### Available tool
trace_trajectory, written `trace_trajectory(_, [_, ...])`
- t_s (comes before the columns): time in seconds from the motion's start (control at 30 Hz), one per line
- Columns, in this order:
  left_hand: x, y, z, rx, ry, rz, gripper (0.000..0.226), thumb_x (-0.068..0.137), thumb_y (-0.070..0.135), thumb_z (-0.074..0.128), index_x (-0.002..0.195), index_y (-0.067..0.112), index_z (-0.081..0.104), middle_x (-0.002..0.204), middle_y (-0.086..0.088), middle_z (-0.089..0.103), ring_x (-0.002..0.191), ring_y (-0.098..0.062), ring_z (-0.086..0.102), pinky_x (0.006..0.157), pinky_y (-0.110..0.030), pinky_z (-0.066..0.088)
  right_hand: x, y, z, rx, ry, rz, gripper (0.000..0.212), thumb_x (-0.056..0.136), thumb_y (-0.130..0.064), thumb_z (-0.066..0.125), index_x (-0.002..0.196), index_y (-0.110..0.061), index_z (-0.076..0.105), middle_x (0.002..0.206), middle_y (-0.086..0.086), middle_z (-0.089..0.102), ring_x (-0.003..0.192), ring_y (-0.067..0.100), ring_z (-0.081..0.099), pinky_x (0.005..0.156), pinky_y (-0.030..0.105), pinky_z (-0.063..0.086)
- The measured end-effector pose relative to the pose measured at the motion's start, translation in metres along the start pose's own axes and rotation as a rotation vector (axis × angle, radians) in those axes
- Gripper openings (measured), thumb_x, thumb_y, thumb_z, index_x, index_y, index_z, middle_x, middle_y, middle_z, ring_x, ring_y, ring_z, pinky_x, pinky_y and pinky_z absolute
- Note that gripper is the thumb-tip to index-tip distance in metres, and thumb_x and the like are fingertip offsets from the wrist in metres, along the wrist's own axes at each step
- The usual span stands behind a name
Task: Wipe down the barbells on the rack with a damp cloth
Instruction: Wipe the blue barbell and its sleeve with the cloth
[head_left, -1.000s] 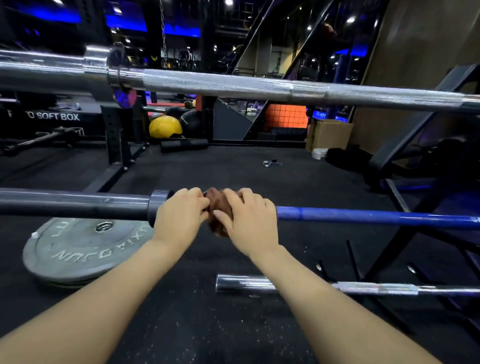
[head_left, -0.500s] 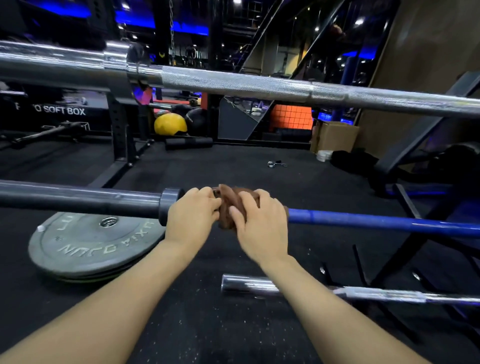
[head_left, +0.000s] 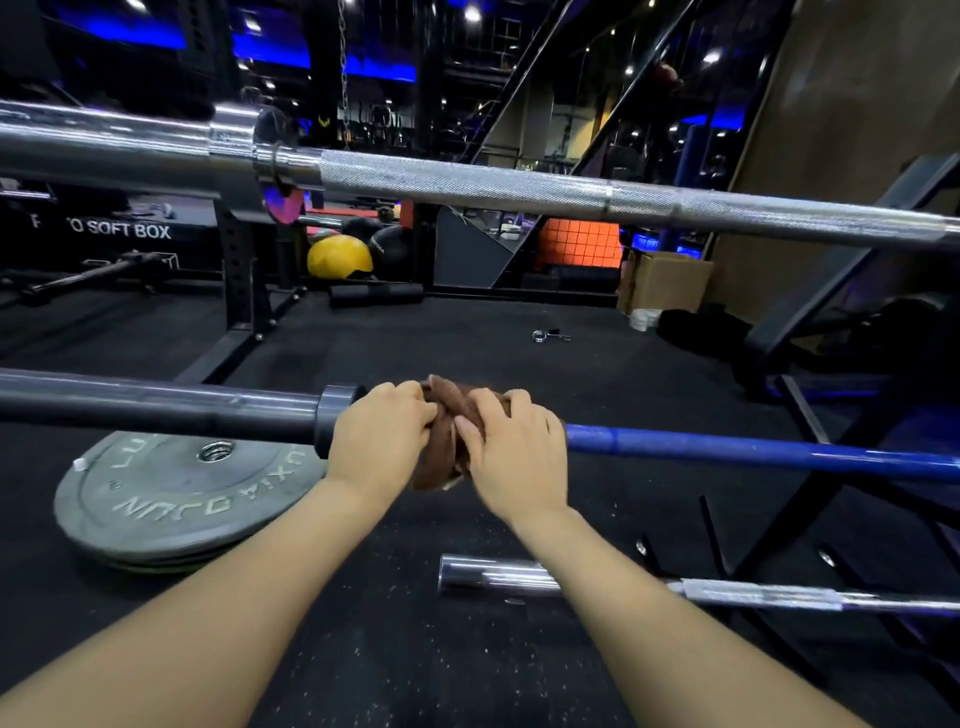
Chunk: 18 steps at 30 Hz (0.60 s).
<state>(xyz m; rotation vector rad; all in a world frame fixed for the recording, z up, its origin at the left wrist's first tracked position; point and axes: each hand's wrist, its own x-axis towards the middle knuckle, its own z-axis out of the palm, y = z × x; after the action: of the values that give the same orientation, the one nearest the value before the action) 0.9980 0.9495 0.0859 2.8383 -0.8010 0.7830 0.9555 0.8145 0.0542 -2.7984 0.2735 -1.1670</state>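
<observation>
Both hands wrap the brown cloth (head_left: 447, 431) around the blue barbell (head_left: 727, 449). The left hand (head_left: 382, 439) and right hand (head_left: 514, 447) squeeze it tight, probably to rub off dirt.

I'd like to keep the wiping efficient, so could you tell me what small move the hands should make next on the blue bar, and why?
Probably slide the brown cloth to the right along the blue barbell. Both the left hand and right hand grip the cloth bunched round the bar just beside the grey collar, so the long blue stretch lies to the right of the cloth.
</observation>
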Motion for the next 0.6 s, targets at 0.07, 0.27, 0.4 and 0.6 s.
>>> trace_trajectory(0.07, [0.001, -0.002, 0.000, -0.019, -0.036, 0.000, 0.022, 0.097, 0.034, 0.046, 0.105, 0.028, 0.065, 0.101, 0.008, 0.053, 0.094, -0.013, 0.050, 0.060, -0.029, 0.039, 0.003, 0.021, -0.010, -0.021, -0.122, -0.073, 0.049, 0.086, -0.053, 0.023, 0.110, -0.030, 0.059, 0.096, 0.002, 0.060, 0.084, 0.028, 0.060, 0.092, 0.040, 0.041])
trace_trajectory(0.27, [0.002, 0.002, -0.001, -0.069, -0.079, -0.028, 0.030, 0.093, 0.047, 0.047, 0.113, 0.031, 0.063, 0.109, 0.009, 0.054, 0.100, -0.011, 0.048, 0.069, -0.027, 0.045, -0.016, 0.089, -0.031, 0.000, 0.002, 0.188, 0.025, 0.094, -0.037, 0.047, 0.110, -0.025, 0.062, 0.102, 0.001, 0.062, 0.098, 0.028, 0.058, 0.106, 0.047, 0.031])
trace_trajectory(0.4, [0.001, 0.001, 0.004, -0.053, 0.006, -0.029, 0.018, 0.093, 0.036, 0.053, 0.097, 0.025, 0.068, 0.100, 0.005, 0.058, 0.091, -0.017, 0.052, 0.060, -0.031, 0.043, -0.010, 0.020, -0.007, 0.020, 0.028, 0.124, 0.036, 0.084, -0.040, 0.037, 0.103, -0.023, 0.064, 0.097, 0.006, 0.061, 0.087, 0.030, 0.054, 0.094, 0.044, 0.038])
trace_trajectory(0.6, [0.003, -0.007, -0.008, -0.045, -0.083, 0.033, 0.023, 0.097, 0.029, 0.043, 0.104, 0.024, 0.065, 0.110, 0.005, 0.056, 0.100, -0.019, 0.051, 0.070, -0.031, 0.041, 0.002, 0.016, -0.014, 0.030, -0.215, -0.078, 0.033, 0.095, -0.039, 0.046, 0.125, -0.029, 0.054, 0.116, 0.003, 0.057, 0.100, 0.031, 0.056, 0.108, 0.041, 0.029])
